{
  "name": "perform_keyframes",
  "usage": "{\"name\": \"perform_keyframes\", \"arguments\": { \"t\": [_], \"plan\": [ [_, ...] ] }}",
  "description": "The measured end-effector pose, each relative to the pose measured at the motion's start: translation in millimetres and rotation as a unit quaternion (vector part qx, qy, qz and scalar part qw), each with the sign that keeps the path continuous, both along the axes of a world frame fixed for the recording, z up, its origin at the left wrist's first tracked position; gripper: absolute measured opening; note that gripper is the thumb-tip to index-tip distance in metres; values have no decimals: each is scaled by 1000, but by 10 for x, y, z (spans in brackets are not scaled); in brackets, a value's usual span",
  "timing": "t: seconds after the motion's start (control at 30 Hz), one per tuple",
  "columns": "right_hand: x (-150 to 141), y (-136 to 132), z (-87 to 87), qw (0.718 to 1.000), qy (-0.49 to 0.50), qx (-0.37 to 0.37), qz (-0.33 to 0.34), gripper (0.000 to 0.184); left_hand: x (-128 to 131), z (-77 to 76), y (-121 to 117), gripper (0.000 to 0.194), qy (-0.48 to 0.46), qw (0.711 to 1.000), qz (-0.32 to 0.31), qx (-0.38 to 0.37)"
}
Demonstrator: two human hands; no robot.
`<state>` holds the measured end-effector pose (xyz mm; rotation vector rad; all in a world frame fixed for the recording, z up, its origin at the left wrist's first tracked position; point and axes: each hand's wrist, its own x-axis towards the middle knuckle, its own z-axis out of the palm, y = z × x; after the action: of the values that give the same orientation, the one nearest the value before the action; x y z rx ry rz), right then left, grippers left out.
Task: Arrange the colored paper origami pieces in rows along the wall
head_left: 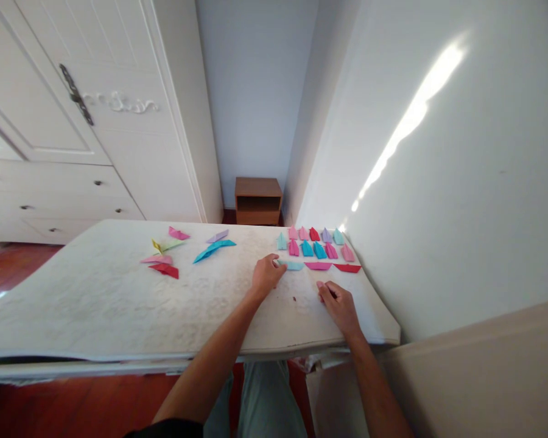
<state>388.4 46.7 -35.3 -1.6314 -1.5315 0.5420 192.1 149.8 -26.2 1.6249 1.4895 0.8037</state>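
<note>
My left hand [266, 275] rests on the white table [119, 298] with its fingers curled, pinching the left end of a flat light-blue folded paper [292, 265]. To the right of that paper lie a magenta folded paper [318, 266] and a red one [347, 267] in the same row. My right hand [338, 304] lies on the table just below the magenta piece, fingers bent and together, with nothing visible in them. Behind the row stand two lines of small upright folded paper shapes [313, 242] in pink, blue, red and purple.
A loose group of folded papers lies at the table's middle left: pink and red ones [162, 265], a yellow-green one [165, 245], long blue ones [214, 248]. A white wall runs along the table's right side. A wooden nightstand [258, 200] and a white wardrobe [86, 109] stand behind.
</note>
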Motion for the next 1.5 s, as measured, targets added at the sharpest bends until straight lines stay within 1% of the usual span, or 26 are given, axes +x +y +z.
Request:
{"name": "perform_keyframes", "arguments": {
  "t": [0.13, 0.3, 0.37, 0.43, 0.47, 0.53, 0.63, 0.73, 0.8, 0.87, 0.97, 1.07, 1.17, 1.23, 1.3, 1.37, 1.43, 1.5],
  "plan": [
    [-10, 4, 17, 1000, 8, 0, -4, 48, -5, -15, 0, 34, 13, 1000, 4, 20],
    [-14, 7, 17, 1000, 10, -6, -22, 51, -18, -48, -43, 33, -7, 999, 12, 39],
    [-13, 6, 8, 1000, 15, -12, -24, 51, -58, -47, -108, 25, -19, 998, 10, 54],
    [-11, 2, 0, 999, 21, -18, -26, 51, -154, -29, -210, 11, -25, 997, 7, 74],
    [-9, 1, -4, 999, 23, -21, -27, 51, -231, -15, -273, 10, -29, 996, 3, 87],
    [-5, -1, -8, 999, 17, -22, -25, 51, -445, 14, -415, 19, -39, 992, -10, 116],
    [-2, 10, -8, 1000, -6, -12, -25, 51, -895, 36, -625, 23, -52, 988, -19, 147],
    [-49, 44, 1, 999, -27, -11, -28, 52, -1390, 14, -773, 25, -45, 987, 7, 151],
    [-152, 84, 17, 999, -31, -10, -24, 52, -1668, -22, -827, 26, -37, 987, 35, 151],
    [-336, 146, 41, 1000, -25, -5, -6, 51, -1865, -62, -854, 25, -38, 986, 63, 149],
    [-754, 293, 89, 998, -24, 10, 58, 47, -2000, -103, -868, 25, -49, 984, 86, 145],
    [-1281, 512, 150, 990, -18, 39, 136, 39, -2013, -116, -871, 26, -59, 986, 82, 134],
    [-1860, 780, 233, 978, -14, 44, 203, 38, -2001, -126, -869, 26, -68, 986, 80, 127],
    [-2260, 973, 300, 968, -41, 45, 243, 36, -2000, -140, -868, 25, -79, 985, 82, 128],
    [-2660, 1168, 366, 957, -110, 42, 266, 33, -2004, -155, -866, 24, -90, 984, 85, 130],
    [-3036, 1353, 417, 950, -134, 38, 280, 29, -2010, -167, -864, 23, -101, 982, 88, 131],
    [-3366, 1513, 447, 943, -156, 24, 293, 33, -2016, -171, -863, 23, -107, 982, 90, 130],
    [-3632, 1633, 455, 938, -180, 4, 295, 39, -2022, -171, -863, 22, -113, 981, 91, 130]
  ]
}}
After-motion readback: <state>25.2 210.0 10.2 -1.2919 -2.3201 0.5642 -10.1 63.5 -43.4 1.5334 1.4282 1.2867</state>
